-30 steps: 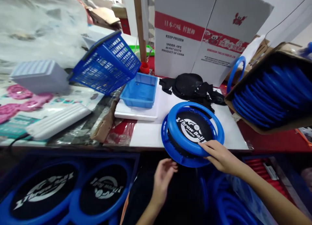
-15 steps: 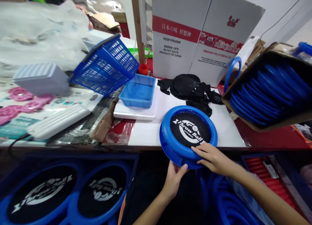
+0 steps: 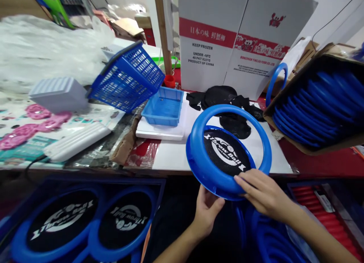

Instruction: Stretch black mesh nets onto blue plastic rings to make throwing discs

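A blue ring (image 3: pixel 199 141) stands tilted up off a blue disc with a black mesh centre printed "Throw Ball" (image 3: pixel 226 153), at the table's front edge. My right hand (image 3: pixel 263 194) grips the near rim of the ring from above, fingers curled on it. From below, my left hand (image 3: pixel 207 211) holds the disc's lower rim, thumb up against the blue plastic. Loose black mesh pieces (image 3: pixel 224 100) lie just behind on the white board (image 3: pixel 170 158).
A cardboard box of stacked blue rings (image 3: pixel 318 103) is tilted at the right. Finished discs (image 3: pixel 93 225) lie in a bin at lower left. A blue basket (image 3: pixel 127 79), a small blue tray (image 3: pixel 163 107) and a white carton (image 3: pixel 227 39) stand behind.
The ring, which lay flat on the disc, now has its far side lifted up. My left hand came up and took hold of the lower rim.
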### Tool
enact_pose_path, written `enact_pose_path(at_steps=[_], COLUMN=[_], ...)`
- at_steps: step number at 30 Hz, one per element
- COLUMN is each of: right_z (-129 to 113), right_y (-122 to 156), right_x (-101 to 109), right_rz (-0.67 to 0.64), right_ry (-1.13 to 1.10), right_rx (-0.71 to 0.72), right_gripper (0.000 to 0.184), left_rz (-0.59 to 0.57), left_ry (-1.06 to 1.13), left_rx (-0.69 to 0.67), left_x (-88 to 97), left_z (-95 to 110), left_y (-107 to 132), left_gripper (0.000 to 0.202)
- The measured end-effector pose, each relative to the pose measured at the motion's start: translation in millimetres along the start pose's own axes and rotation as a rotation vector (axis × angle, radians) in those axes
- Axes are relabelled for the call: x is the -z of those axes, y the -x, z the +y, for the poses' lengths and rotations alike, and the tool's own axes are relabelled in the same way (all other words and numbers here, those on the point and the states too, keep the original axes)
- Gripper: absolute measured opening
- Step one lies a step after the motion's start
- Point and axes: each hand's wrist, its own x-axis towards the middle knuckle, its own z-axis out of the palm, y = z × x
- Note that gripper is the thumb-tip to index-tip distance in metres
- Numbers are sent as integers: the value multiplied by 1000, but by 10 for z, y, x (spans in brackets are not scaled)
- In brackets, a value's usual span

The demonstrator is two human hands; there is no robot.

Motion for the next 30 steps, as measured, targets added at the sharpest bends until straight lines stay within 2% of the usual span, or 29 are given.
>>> enact_pose_path(at_steps=[5,7,9,15,19,25,30], right_z=[52,16,-50,-154,-98,56,28], right_y=[-212,-286,-332,-363,-404,-349,-213], right_x=[522,654,736,857,890,824,716], right_rz=[85,79,47,-49,-65,-21,-32], right_ry=[-47,-46,-76,-210,-268,-348,-386], right_rx=[-95,-116,-138,-203,-137,-42,-66], right_gripper=[70,67,65,64,64,60,60], left_rz=[-60,-54,-41,-36,-50,-42,-33], left_ry=[45,49,59,34,21,56,98], left_rx=[-126,-144,-159,-129,-87,-74,-55], left_x=[-596,-766,-854,-824,-796,-746,-714], left_z=[396,519,598,705,789,906,961], left_y=[-97,-100,-73,34,59,101,133], left_gripper=[53,51,50,54,62,56,50])
